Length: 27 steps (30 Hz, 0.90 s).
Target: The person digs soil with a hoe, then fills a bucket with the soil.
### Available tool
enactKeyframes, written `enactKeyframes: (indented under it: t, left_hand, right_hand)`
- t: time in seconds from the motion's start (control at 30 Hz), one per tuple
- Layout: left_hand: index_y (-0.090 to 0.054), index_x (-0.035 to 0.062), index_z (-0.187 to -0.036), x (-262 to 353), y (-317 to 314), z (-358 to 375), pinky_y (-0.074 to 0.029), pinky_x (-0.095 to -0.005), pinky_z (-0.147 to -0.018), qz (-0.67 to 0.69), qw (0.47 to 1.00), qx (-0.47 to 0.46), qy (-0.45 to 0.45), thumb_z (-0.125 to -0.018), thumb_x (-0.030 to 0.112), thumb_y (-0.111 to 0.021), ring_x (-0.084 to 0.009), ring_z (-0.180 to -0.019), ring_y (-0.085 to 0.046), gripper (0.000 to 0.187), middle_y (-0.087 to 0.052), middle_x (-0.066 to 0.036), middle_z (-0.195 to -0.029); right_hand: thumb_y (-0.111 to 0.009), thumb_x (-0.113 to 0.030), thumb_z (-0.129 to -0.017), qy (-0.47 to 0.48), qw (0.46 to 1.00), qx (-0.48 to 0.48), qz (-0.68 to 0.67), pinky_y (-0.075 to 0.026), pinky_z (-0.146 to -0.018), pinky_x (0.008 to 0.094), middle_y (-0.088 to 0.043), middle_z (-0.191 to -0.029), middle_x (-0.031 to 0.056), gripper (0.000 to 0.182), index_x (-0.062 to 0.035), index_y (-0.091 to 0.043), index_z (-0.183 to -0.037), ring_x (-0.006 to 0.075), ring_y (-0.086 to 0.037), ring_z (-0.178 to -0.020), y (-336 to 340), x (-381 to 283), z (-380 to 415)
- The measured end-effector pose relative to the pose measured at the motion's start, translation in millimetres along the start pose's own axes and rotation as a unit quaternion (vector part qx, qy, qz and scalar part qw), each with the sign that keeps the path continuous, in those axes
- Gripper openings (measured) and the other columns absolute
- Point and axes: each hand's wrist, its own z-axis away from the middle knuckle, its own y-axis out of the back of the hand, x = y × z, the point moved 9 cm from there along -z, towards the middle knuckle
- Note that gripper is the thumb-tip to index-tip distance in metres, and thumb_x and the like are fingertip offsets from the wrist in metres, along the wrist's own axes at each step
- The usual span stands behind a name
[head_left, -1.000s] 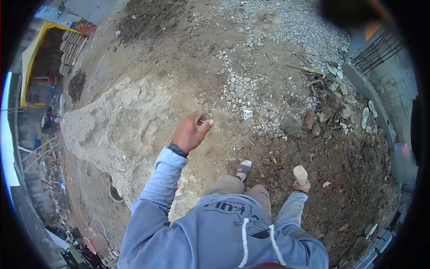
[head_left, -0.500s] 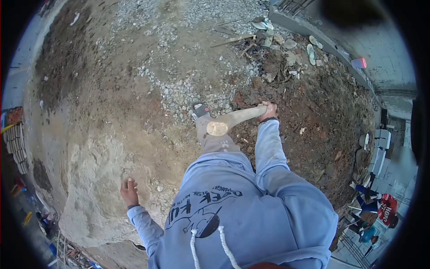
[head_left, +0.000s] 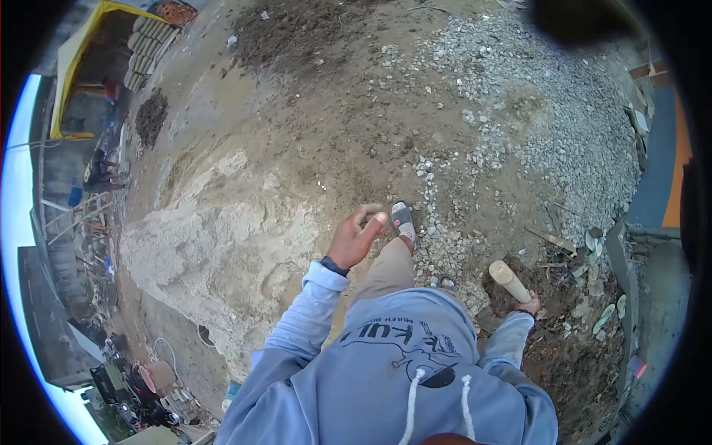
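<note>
My right hand (head_left: 528,302) grips a pale wooden tool handle (head_left: 510,282), low on my right side. Its thick, blunt end points up and left; I cannot make out a tool head. In front of my body is my left hand (head_left: 357,239), empty, fingers loosely bent and thumb apart from them. A dark band circles that wrist. Just past its fingers, my sandalled foot (head_left: 403,222) stands on the dirt. Brown soil (head_left: 549,293) lies around the right hand.
A pale sand heap (head_left: 215,230) rises on the left. Gravel (head_left: 549,111) spreads ahead and right. Scrap wood (head_left: 550,241) and loose sandals (head_left: 604,319) lie near a concrete edge (head_left: 621,252). Stacked sacks (head_left: 148,48) and a person (head_left: 96,170) are far left.
My view has turned left. My left hand has come up and forward in front of my body. The handle has swung from in front of me to my right side, still in my right hand.
</note>
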Motion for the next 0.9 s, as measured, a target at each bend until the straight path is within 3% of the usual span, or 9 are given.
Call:
enactKeyframes:
  t: [0.03,0.07,0.13,0.23,0.57,0.7,0.73,0.83,0.9]
  left_hand:
    - [-0.051,-0.0015,-0.114,40,-10,-28,-0.047,-0.0263,-0.069,-0.038,0.997,-0.030,-0.064,-0.089,0.035,-0.051,-0.0141,-0.083,-0.059,0.044,-0.061,-0.009,-0.094]
    - [-0.051,-0.0007,-0.114,88,-19,-46,-0.047,-0.0276,-0.070,-0.039,0.987,-0.067,-0.142,-0.089,0.034,-0.053,-0.0152,-0.081,-0.059,0.043,-0.061,-0.010,-0.093]
    - [-0.053,0.0022,-0.112,158,-34,-76,-0.046,-0.0339,-0.077,-0.126,0.935,-0.109,-0.313,-0.084,0.036,-0.057,-0.0247,-0.088,-0.059,0.044,-0.058,-0.013,-0.099]
    - [-0.056,0.0053,-0.104,240,-51,-89,-0.039,-0.0413,-0.091,-0.193,0.846,-0.193,-0.459,-0.076,0.032,-0.063,-0.0293,-0.098,-0.052,0.040,-0.055,-0.013,-0.100]
    - [-0.066,0.0121,-0.074,181,-57,-278,-0.037,-0.0409,-0.088,-0.445,0.701,-0.254,-0.496,-0.068,0.024,-0.061,-0.0211,-0.096,-0.051,0.014,-0.056,-0.002,-0.088]
    - [-0.067,0.0125,-0.071,175,-18,-405,-0.045,-0.0364,-0.075,-0.448,0.691,-0.324,-0.466,-0.067,0.023,-0.062,-0.0194,-0.091,-0.054,0.012,-0.059,0.000,-0.081]
    - [-0.067,0.0125,-0.071,181,-5,-436,-0.045,-0.0364,-0.075,-0.449,0.690,-0.322,-0.468,-0.067,0.023,-0.062,-0.0194,-0.091,-0.054,0.012,-0.059,0.000,-0.081]
    - [-0.067,0.0101,-0.070,207,34,-515,-0.048,-0.0351,-0.067,-0.431,0.692,-0.336,-0.472,-0.067,0.022,-0.063,-0.0226,-0.084,-0.058,0.013,-0.060,-0.003,-0.079]
    - [-0.066,0.0080,-0.070,215,55,-566,-0.049,-0.0380,-0.068,-0.424,0.696,-0.414,-0.406,-0.066,0.021,-0.064,-0.0269,-0.080,-0.059,0.014,-0.060,-0.007,-0.077]
  right_hand:
    - [-0.052,-0.022,-0.078,0.169,0.949,0.021,0.266,-0.049,-0.070,0.0364,-0.058,-0.090,0.0084,0.030,-0.0040,-0.053,-0.101,0.0251,-0.058,-0.078,-27,-25,26]
    - [-0.052,-0.022,-0.078,0.329,0.798,0.038,0.503,-0.049,-0.071,0.0352,-0.058,-0.094,0.0086,0.032,-0.0043,-0.054,-0.104,0.0245,-0.059,-0.080,-70,-47,58]
    - [-0.044,-0.019,-0.082,0.204,0.922,-0.009,0.328,-0.049,-0.076,0.0357,-0.059,-0.099,0.0108,0.032,-0.0060,-0.053,-0.110,0.0236,-0.059,-0.086,-93,-24,5]
    - [-0.042,-0.018,-0.083,0.073,0.987,0.000,0.142,-0.049,-0.077,0.0365,-0.059,-0.099,0.0119,0.031,-0.0058,-0.052,-0.110,0.0237,-0.059,-0.085,-169,-1,-13]
    - [-0.041,-0.021,-0.084,0.089,0.970,0.026,0.224,-0.049,-0.070,0.0429,-0.058,-0.097,0.0139,0.031,-0.0015,-0.050,-0.106,0.0266,-0.059,-0.082,-414,77,-15]
    - [-0.041,-0.022,-0.085,0.199,0.856,0.003,0.476,-0.049,-0.068,0.0454,-0.058,-0.096,0.0147,0.032,0.0002,-0.050,-0.105,0.0277,-0.058,-0.081,-524,95,-35]
    - [-0.042,-0.022,-0.084,0.113,0.905,-0.004,0.411,-0.049,-0.066,0.0466,-0.058,-0.095,0.0153,0.032,0.0002,-0.049,-0.106,0.0284,-0.058,-0.080,-539,104,-46]
    - [-0.044,-0.021,-0.082,0.143,0.795,-0.116,0.579,-0.046,-0.064,0.0505,-0.058,-0.092,0.0149,0.032,-0.0031,-0.049,-0.107,0.0324,-0.056,-0.081,-637,108,-50]
    - [-0.045,-0.022,-0.080,0.045,0.958,0.043,0.280,-0.046,-0.066,0.0487,-0.058,-0.088,0.0127,0.034,-0.0039,-0.049,-0.109,0.0315,-0.057,-0.082,-662,103,-65]
